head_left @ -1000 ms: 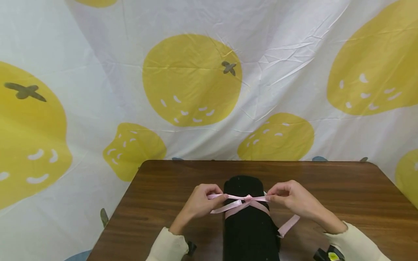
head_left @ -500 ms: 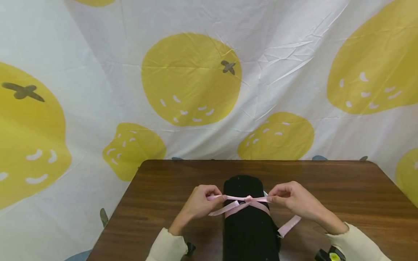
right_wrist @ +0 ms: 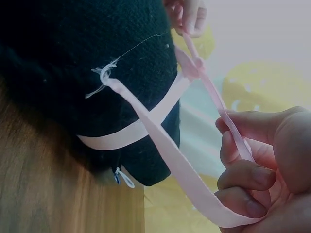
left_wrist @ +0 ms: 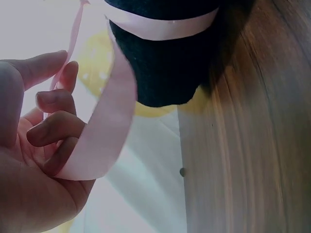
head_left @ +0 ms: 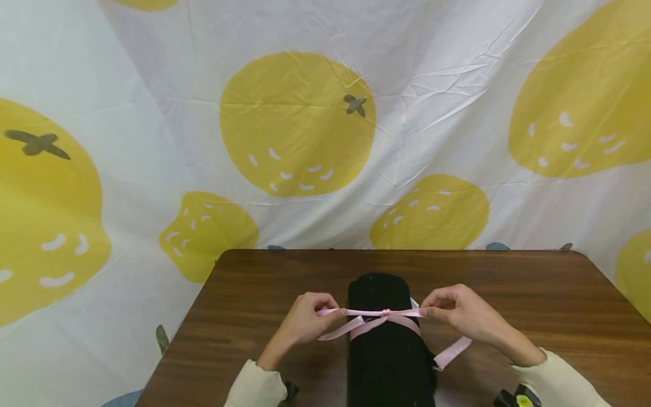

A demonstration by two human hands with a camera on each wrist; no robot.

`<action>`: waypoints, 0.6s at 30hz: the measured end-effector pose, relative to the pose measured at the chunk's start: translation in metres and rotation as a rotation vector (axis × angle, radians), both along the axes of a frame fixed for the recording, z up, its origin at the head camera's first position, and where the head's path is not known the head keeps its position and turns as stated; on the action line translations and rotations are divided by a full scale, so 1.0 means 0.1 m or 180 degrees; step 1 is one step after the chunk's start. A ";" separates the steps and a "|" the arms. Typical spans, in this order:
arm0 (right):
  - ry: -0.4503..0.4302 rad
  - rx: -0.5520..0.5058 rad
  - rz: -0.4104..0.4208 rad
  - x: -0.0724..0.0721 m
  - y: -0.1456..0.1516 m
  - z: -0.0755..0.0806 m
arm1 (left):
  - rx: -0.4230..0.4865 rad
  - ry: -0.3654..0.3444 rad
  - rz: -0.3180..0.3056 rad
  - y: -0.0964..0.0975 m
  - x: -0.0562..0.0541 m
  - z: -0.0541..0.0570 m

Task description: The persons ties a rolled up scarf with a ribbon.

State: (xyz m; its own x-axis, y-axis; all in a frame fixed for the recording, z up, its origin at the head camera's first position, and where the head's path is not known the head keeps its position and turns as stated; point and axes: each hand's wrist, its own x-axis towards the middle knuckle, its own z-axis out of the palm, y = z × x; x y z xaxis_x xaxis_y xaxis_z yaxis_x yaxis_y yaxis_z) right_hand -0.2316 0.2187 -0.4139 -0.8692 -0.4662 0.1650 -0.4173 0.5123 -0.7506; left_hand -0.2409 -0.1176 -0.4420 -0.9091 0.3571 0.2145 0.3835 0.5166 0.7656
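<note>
A black, fuzzy rolled cloth [head_left: 389, 362] lies lengthwise on the table, bound by a pink satin ribbon [head_left: 363, 313]. The ribbon's small knot [head_left: 385, 312] sits over the roll's top, towards the far end. Left of it, my left hand [head_left: 307, 319] pinches one ribbon length between thumb and index finger, and a flat tail [left_wrist: 109, 126] hangs from its curled fingers. My right hand [head_left: 468, 314] pinches the opposite length. Both lengths run straight from the knot. From the right hand's lower fingers another tail [right_wrist: 180, 170] loops back across the roll, its end frayed into threads.
The brown wood-grain table [head_left: 274, 277] has its far edge close to a white cloth backdrop [head_left: 432, 85] printed with yellow fruit. A small white loop [right_wrist: 126, 179] sticks out beside the roll. Black devices [head_left: 519, 397] show at the sleeve cuffs.
My hands have drawn slightly farther apart and a little lower, the left one moving most. The knot looks smaller, and the left tail has shifted left with the hand.
</note>
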 end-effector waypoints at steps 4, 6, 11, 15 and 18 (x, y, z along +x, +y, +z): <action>0.0011 0.0012 0.0006 0.00 0.02 0.00 | -0.0033 0.0016 0.0055 -0.05 0.00 0.00; -0.0002 0.0007 0.0003 0.00 0.03 -0.01 | -0.0039 0.0016 0.0063 -0.07 -0.01 -0.01; -0.0007 0.0018 -0.0032 -0.01 0.05 -0.04 | -0.0077 0.0073 0.0048 -0.10 -0.02 -0.02; -0.0022 0.0024 -0.0025 -0.02 0.08 -0.05 | -0.0107 0.0073 0.0067 -0.11 -0.02 -0.03; -0.0009 0.0038 -0.0014 -0.01 0.09 -0.05 | -0.0144 0.0046 0.0089 -0.13 -0.02 -0.03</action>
State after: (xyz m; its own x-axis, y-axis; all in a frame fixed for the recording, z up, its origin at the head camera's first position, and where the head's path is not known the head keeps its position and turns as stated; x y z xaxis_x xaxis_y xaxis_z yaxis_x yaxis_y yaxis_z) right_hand -0.2330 0.2282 -0.4190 -0.8717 -0.4643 0.1569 -0.4128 0.5229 -0.7457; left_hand -0.2431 -0.1305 -0.4446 -0.9158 0.3412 0.2118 0.3792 0.5613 0.7356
